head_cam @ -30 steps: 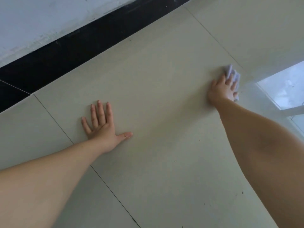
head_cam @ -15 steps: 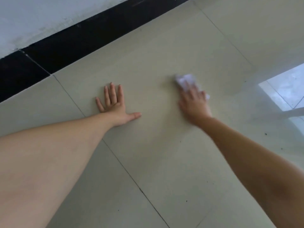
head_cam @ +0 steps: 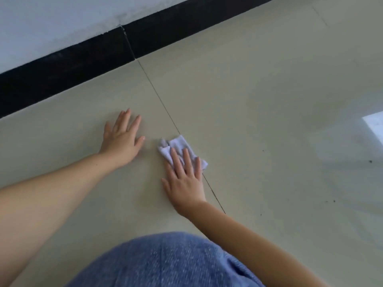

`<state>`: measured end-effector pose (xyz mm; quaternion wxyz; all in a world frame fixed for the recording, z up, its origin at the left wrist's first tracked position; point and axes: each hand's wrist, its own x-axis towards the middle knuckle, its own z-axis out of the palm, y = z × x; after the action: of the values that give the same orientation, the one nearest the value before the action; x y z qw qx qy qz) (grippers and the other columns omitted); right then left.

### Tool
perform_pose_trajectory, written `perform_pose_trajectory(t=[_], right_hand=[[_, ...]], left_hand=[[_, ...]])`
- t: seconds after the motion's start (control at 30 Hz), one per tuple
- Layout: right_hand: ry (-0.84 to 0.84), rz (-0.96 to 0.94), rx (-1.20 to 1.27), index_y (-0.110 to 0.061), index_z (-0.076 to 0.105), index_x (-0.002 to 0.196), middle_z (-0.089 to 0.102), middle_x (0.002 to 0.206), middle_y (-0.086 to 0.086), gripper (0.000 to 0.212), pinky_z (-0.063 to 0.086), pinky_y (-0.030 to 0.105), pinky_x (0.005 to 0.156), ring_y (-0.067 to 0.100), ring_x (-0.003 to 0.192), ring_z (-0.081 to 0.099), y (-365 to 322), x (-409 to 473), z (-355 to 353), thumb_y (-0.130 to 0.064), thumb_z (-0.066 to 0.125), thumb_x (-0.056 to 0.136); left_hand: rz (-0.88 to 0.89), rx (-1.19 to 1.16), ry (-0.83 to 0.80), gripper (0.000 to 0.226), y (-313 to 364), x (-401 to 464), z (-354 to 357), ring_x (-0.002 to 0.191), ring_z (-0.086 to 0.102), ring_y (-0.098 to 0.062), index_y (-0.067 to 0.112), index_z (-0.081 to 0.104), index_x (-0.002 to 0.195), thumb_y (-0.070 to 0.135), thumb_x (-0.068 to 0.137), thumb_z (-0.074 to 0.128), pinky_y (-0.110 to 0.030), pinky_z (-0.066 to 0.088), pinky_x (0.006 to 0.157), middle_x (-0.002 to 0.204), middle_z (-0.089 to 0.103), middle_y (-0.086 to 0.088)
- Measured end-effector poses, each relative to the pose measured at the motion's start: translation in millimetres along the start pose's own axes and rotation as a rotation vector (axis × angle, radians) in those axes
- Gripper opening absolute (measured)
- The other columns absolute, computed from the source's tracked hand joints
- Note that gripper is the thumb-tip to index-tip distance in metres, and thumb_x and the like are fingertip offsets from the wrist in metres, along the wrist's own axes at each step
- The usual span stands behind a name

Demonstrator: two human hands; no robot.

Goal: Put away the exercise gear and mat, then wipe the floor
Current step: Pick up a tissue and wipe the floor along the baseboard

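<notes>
I see a small white cloth [head_cam: 179,149], crumpled and folded into a rough oblong, lying on the beige tiled floor [head_cam: 259,100]. Its long axis runs from upper left to lower right, across the dark grout line [head_cam: 157,96], which it covers. The right hand [head_cam: 184,179] lies flat on the cloth's near part, fingers straight and pressing down, not curled round it; the far end shows beyond the fingertips. The left hand [head_cam: 122,137] rests palm down on the tile just beside the cloth, fingers spread and holding nothing. A black skirting [head_cam: 68,67] borders the floor below a pale wall [head_cam: 51,23]. Blue denim [head_cam: 165,264] fills the bottom edge. Dark specks [head_cam: 370,161] dot the tile at right.
</notes>
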<state>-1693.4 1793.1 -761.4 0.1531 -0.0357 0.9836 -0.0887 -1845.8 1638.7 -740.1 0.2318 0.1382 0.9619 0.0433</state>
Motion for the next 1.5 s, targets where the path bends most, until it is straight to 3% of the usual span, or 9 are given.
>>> perform_pose_trajectory(t=[0.17, 0.37, 0.47, 0.63, 0.73, 0.93, 1.1, 1.27, 1.5], right_hand=[[-0.052, -0.472, -0.136, -0.022, 0.049, 0.138, 0.036, 0.151, 0.0, 0.051, 0.026, 0.054, 0.111, 0.027, 0.141, 0.031, 62.6, 18.9, -11.1, -0.041, 0.027, 0.096], [0.078, 0.591, 0.21, -0.025, 0.013, 0.152, -0.005, 0.161, -0.002, 0.054, 0.003, 0.053, 0.116, 0.023, 0.147, -0.005, 169.6, 89.8, -77.2, -0.035, 0.024, 0.1], [0.023, 0.73, 0.255, -0.02, 0.008, 0.153, -0.008, 0.16, 0.001, 0.055, -0.001, 0.052, 0.116, 0.027, 0.147, -0.008, 124.1, 136.1, -90.1, -0.037, 0.018, 0.102], [-0.007, 0.089, 0.03, -0.021, 0.008, 0.152, -0.006, 0.16, -0.001, 0.054, -0.005, 0.049, 0.117, 0.024, 0.147, -0.008, -46.5, 143.9, -41.8, -0.037, 0.018, 0.102], [-0.087, -0.344, -0.063, -0.018, 0.042, 0.142, 0.025, 0.156, 0.004, 0.054, 0.02, 0.061, 0.112, 0.032, 0.144, 0.021, -124.9, 87.1, -3.0, -0.037, 0.022, 0.096], [-0.073, -0.949, -0.342, -0.025, 0.053, 0.131, 0.045, 0.146, -0.003, 0.051, 0.028, 0.054, 0.109, 0.027, 0.136, 0.04, -80.9, 1.8, 13.7, -0.027, 0.038, 0.083], [-0.047, -0.543, -0.152, -0.032, 0.036, 0.137, 0.042, 0.148, -0.005, 0.087, 0.045, 0.046, 0.1, 0.026, 0.134, 0.042, -3.4, 26.8, -28.7, 0.013, 0.059, 0.065], [-0.17, -0.079, 0.179, -0.04, 0.039, 0.138, 0.043, 0.133, -0.003, 0.089, 0.049, 0.032, 0.08, 0.028, 0.11, 0.054, 7.7, 67.3, -98.2, 0.019, 0.031, 0.072], [-0.426, -0.002, 0.202, -0.044, 0.039, 0.14, 0.044, 0.142, -0.022, 0.091, 0.048, 0.022, 0.078, 0.012, 0.125, 0.048, -55.3, 52.6, -195.2, 0.016, 0.026, 0.074]], left_hand=[[-0.11, -0.076, 0.035, 0.059, -28.1, -43.4, 11.3, 0.147, -0.002, -0.019, 0.021, 0.013, 0.152, 0.038, 0.099, 0.034, -0.049, 0.005, 0.116, 0.16, -0.003, -0.007], [-0.226, -0.039, 0.015, 0.059, -76.5, -97.7, 29.5, 0.147, -0.002, -0.017, 0.022, 0.01, 0.152, 0.041, 0.1, 0.03, -0.049, 0.006, 0.116, 0.16, -0.002, -0.006], [-0.291, -0.075, 0.015, 0.058, -100.6, -117.4, 34.8, 0.147, -0.002, -0.017, 0.022, 0.01, 0.152, 0.04, 0.1, 0.03, -0.047, 0.006, 0.116, 0.16, -0.002, -0.005], [-0.304, -0.12, 0.021, 0.056, -143.1, -135.8, 37.7, 0.147, 0.002, -0.016, 0.02, 0.015, 0.151, 0.038, 0.1, 0.032, -0.045, 0.011, 0.117, 0.16, 0.003, -0.004], [-0.28, -0.183, 0.093, 0.05, -156.5, -141.8, 37.8, 0.146, 0.016, -0.022, 0.013, 0.031, 0.147, 0.03, 0.1, 0.037, -0.048, 0.017, 0.115, 0.157, 0.018, -0.01], [-0.263, -0.263, 0.204, 0.064, -167.2, -146.5, 34.1, 0.13, 0.045, -0.037, -0.002, 0.054, 0.128, 0.04, 0.088, 0.027, -0.048, 0.038, 0.105, 0.136, 0.049, -0.026], [-0.251, -0.253, 0.194, 0.043, -156.1, -130.9, 17.2, 0.135, 0.036, -0.033, 0.003, 0.047, 0.135, 0.023, 0.097, 0.046, -0.04, 0.029, 0.11, 0.144, 0.042, -0.021], [-0.145, -0.255, 0.049, 0.047, -124.6, -126.9, -18.6, 0.138, 0.032, -0.027, 0.009, 0.039, 0.141, 0.03, 0.1, 0.038, -0.036, 0.03, 0.108, 0.15, 0.034, -0.013], [-0.108, -0.326, 0.068, 0.041, -85.1, -168.9, -110.7, 0.126, 0.043, -0.03, 0.008, 0.046, 0.135, 0.027, 0.1, 0.037, -0.036, 0.036, 0.097, 0.14, 0.044, -0.01]])
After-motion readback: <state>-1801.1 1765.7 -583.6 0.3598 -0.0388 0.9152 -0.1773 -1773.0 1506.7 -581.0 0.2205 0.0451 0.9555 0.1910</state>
